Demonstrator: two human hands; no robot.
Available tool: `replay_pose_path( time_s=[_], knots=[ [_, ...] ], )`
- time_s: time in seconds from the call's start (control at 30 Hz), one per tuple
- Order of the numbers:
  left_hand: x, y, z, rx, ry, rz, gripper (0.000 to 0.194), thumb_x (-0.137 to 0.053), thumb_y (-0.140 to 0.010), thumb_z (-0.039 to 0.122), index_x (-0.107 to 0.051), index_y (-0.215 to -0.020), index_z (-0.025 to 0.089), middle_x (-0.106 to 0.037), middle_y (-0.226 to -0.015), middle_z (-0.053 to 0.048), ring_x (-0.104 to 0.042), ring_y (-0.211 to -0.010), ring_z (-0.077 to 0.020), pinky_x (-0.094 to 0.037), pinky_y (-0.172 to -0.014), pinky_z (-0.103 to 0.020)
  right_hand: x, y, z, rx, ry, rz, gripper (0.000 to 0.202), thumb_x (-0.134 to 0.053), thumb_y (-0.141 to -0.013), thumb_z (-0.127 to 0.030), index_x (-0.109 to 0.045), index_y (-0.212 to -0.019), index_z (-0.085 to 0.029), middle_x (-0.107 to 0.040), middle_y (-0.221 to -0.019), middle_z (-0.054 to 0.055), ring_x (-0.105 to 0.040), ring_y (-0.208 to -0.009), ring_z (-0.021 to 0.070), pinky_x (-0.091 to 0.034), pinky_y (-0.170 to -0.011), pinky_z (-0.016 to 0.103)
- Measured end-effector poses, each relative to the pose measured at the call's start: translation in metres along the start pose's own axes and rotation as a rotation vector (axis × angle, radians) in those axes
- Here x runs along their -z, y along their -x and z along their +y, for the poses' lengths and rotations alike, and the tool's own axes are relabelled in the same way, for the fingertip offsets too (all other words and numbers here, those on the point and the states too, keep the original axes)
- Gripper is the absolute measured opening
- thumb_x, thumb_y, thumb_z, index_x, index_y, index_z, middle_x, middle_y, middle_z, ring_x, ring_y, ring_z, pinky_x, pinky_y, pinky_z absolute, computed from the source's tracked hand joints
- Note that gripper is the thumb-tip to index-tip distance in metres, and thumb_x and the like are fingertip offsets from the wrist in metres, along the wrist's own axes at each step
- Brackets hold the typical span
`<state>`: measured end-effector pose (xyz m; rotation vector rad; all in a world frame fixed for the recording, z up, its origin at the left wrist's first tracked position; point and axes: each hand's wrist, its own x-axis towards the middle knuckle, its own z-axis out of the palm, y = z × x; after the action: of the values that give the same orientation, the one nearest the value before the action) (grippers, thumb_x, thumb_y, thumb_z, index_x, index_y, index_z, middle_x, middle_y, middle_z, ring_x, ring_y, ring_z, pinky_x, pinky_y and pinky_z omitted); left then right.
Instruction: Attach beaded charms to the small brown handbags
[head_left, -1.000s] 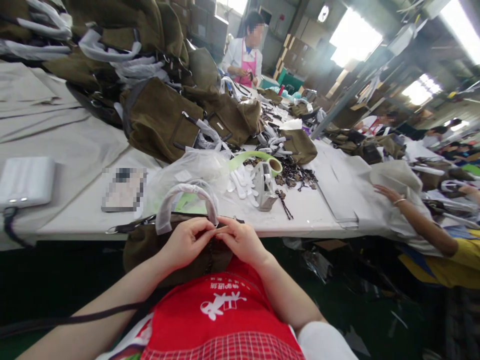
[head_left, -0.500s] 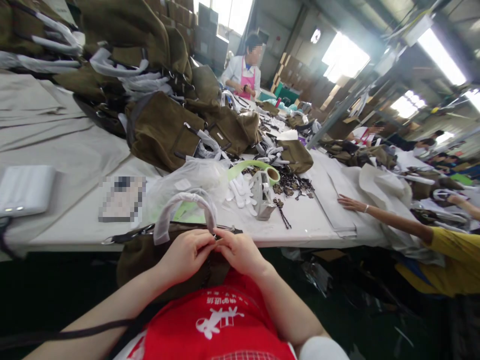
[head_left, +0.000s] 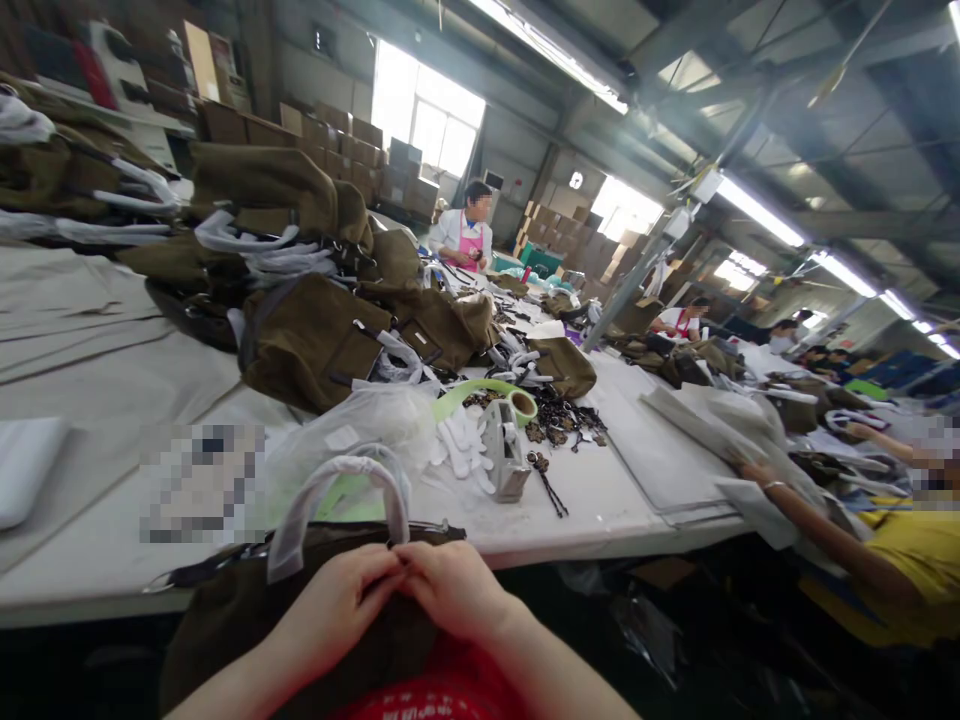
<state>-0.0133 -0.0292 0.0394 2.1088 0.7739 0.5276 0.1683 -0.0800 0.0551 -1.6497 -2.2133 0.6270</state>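
Observation:
An olive fabric bag (head_left: 225,610) leans against the table's front edge, its arched handle (head_left: 352,466) wrapped in whitish film. My left hand (head_left: 349,590) and my right hand (head_left: 454,590) meet at the right foot of this handle, by the bag's top edge. Fingers and thumbs of both are pinched together. Whatever is between the fingertips is hidden. Beyond the handle lie a clear plastic bag (head_left: 367,415), white tags (head_left: 459,445), a grey tape dispenser (head_left: 506,455) and a green tape roll (head_left: 523,404). One dark charm with cords (head_left: 549,485) lies right of the dispenser.
More olive bags (head_left: 307,335) are heaped at the back left, with a pile of dark charms (head_left: 566,415) farther right. A white box (head_left: 30,465) stands at far left. On the right, a co-worker's hand (head_left: 757,475) is at some greyish sheets (head_left: 697,420). Another person (head_left: 461,235) stands behind the table.
My view has tilted up, so everything sits lower in the picture. Both hands stay pinched at the handle's foot. At right, the co-worker's hand now has a sheet edge raised.

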Motion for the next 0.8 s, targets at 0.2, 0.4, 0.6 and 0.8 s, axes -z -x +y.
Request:
replay_pose_path(
  time_s=[0.2,0.4,0.6,0.8],
  knots=[
    [0.008,0.024,-0.013,0.222,-0.044,0.309,0.031,-0.05,-0.089,0.041,-0.066,-0.105,0.021,-0.071,-0.104,-0.007,-0.069,-0.087,-0.0219,-0.056,-0.08,-0.032,-0.012,0.02,0.024,-0.263,-0.207,0.149,0.017,-0.058,-0.089,-0.028,-0.072,-0.097,-0.022,-0.075,-0.09,0.003,-0.069,-0.084,0.0192,-0.051,-0.078,0.028],
    [-0.02,0.045,-0.028,0.441,0.12,0.21,0.036,-0.053,-0.085,0.04,-0.064,-0.107,0.014,-0.073,-0.104,-0.012,-0.07,-0.091,-0.0252,-0.056,-0.085,-0.04,-0.049,0.032,0.043,-0.425,-0.38,0.049,0.02,-0.065,-0.083,-0.029,-0.07,-0.097,-0.015,-0.075,-0.088,0.009,-0.071,-0.081,0.0217,-0.054,-0.075,0.031],
    [-0.04,0.034,-0.032,0.434,0.441,0.166,0.035,-0.052,-0.085,0.039,-0.063,-0.108,0.015,-0.074,-0.101,-0.012,-0.072,-0.086,-0.0248,-0.058,-0.079,-0.04,-0.073,0.022,0.033,-0.445,-0.775,0.096,0.018,-0.068,-0.08,-0.029,-0.064,-0.089,-0.014,-0.073,-0.082,0.008,-0.071,-0.078,0.0206,-0.055,-0.069,0.029],
    [-0.036,0.023,-0.024,0.303,0.086,0.108,0.034,-0.046,-0.089,0.043,-0.069,-0.08,0.02,-0.072,-0.085,-0.007,-0.067,-0.085,-0.0235,-0.052,-0.082,-0.038,-0.08,0.009,0.029,-0.499,-1.016,0.119,0.033,-0.069,-0.076,-0.047,-0.059,-0.079,-0.016,-0.061,-0.065,-0.001,-0.056,-0.055,0.0118,-0.044,-0.051,0.022]
  ],
)
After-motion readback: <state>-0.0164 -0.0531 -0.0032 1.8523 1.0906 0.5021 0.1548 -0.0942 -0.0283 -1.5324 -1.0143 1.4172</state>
